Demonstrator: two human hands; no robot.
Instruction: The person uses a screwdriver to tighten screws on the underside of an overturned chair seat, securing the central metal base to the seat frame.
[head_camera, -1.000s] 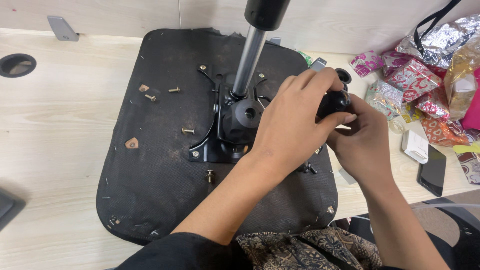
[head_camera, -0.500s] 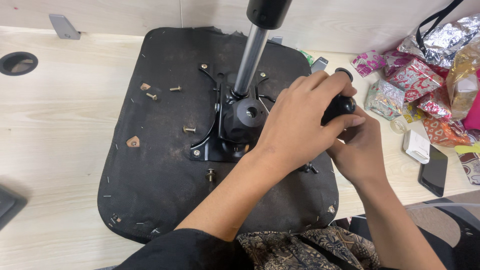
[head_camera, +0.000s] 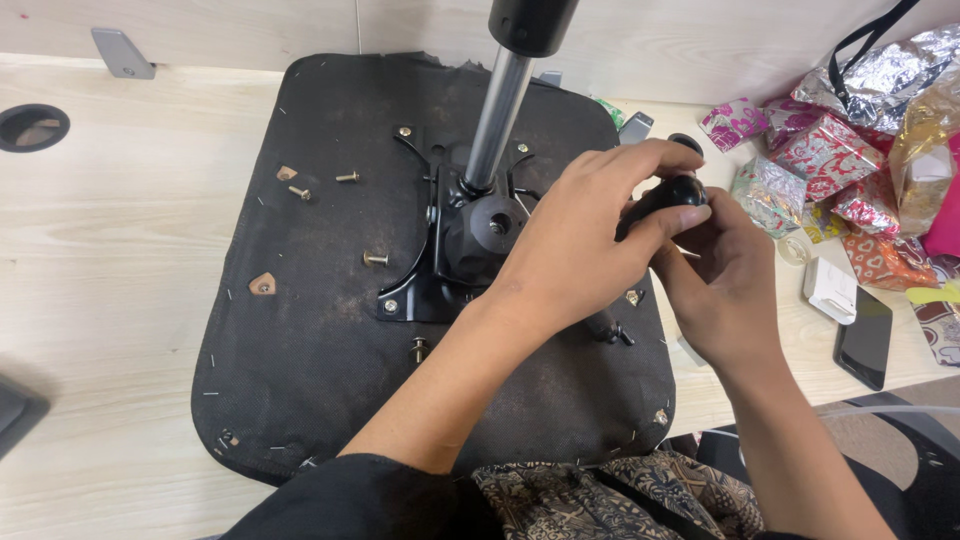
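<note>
Over the upturned chair seat, left hand and right hand grip a black knob, seemingly a lever's.

An upturned chair seat, its underside covered in black fabric, lies flat on the pale wooden tabletop. A black metal mechanism plate is bolted at its centre, and a silver gas cylinder rises from it toward the camera. At the seat's right edge both hands meet on a round black knob: the left hand reaches across with fingers curled over it, while the right hand cups it from the near side. Loose screws lie on the fabric to the left. Shiny wrapped packets and a dark phone sit on the right.
</note>
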